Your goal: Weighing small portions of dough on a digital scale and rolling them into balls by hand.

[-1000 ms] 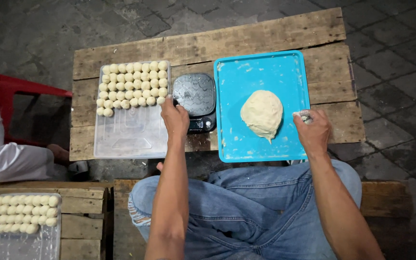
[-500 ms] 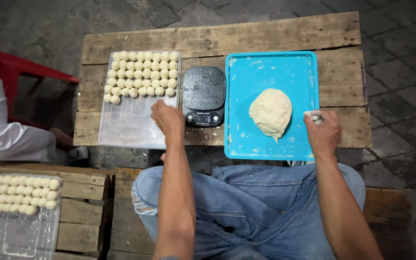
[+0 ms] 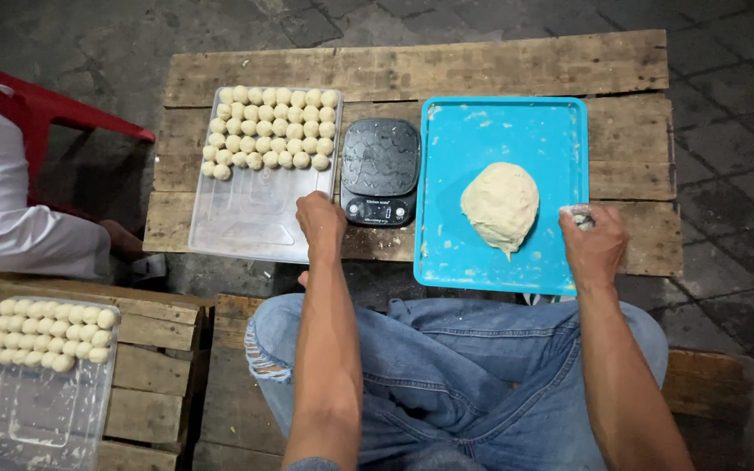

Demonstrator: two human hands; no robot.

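Observation:
A pale lump of dough (image 3: pixel 500 206) lies on a blue tray (image 3: pixel 473 131) on a wooden pallet table (image 3: pixel 394 70). My right hand (image 3: pixel 593 244) rests at the tray's right edge, closed around a small floury tool whose tip shows above the fingers. My left hand (image 3: pixel 320 225) is curled in a fist at the near right corner of a clear tray (image 3: pixel 246 218), just left of a black kitchen scale (image 3: pixel 381 170). Rows of small dough balls (image 3: pixel 272 126) fill the far part of the clear tray.
A second clear tray (image 3: pixel 37 410) with dough balls (image 3: pixel 45 336) sits on a wooden crate at lower left. A person in white (image 3: pixel 19 218) sits at left by a red stool (image 3: pixel 54 105). Stone paving surrounds the table. My jeans-clad knees are below.
My left hand has drawn back from the scale toward the near corner of the clear tray. The view has shifted slightly; my right hand stays at the blue tray's edge.

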